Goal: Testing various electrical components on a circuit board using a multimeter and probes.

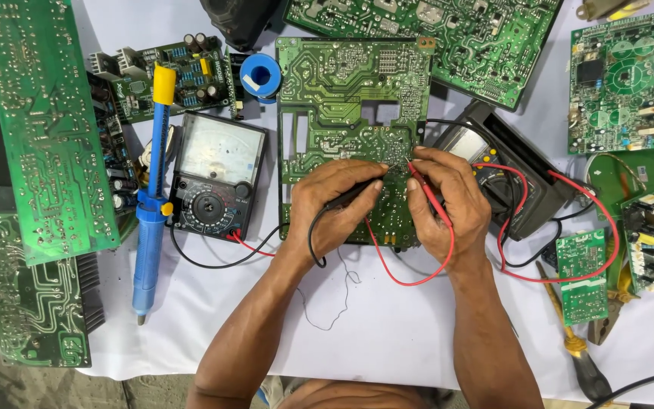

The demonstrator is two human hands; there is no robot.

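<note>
A green circuit board (pixel 342 98) lies solder side up in the middle of the white table. My left hand (pixel 334 208) grips a black test probe (pixel 351 195) with its tip touching the board. My right hand (pixel 444 201) holds a red test probe (pixel 422 184), and its tip meets the board close to the black one. Red and black leads (pixel 410 280) loop from the probes to a dark digital multimeter (pixel 512 178) lying right of the board, partly behind my right hand.
An analog multimeter (pixel 213 178) and a blue desoldering pump (pixel 151 197) lie left of the board. A solder reel (pixel 260 76) sits behind them. Several other green boards (pixel 47 129) ring the table, and a screwdriver (pixel 573 344) lies at the front right.
</note>
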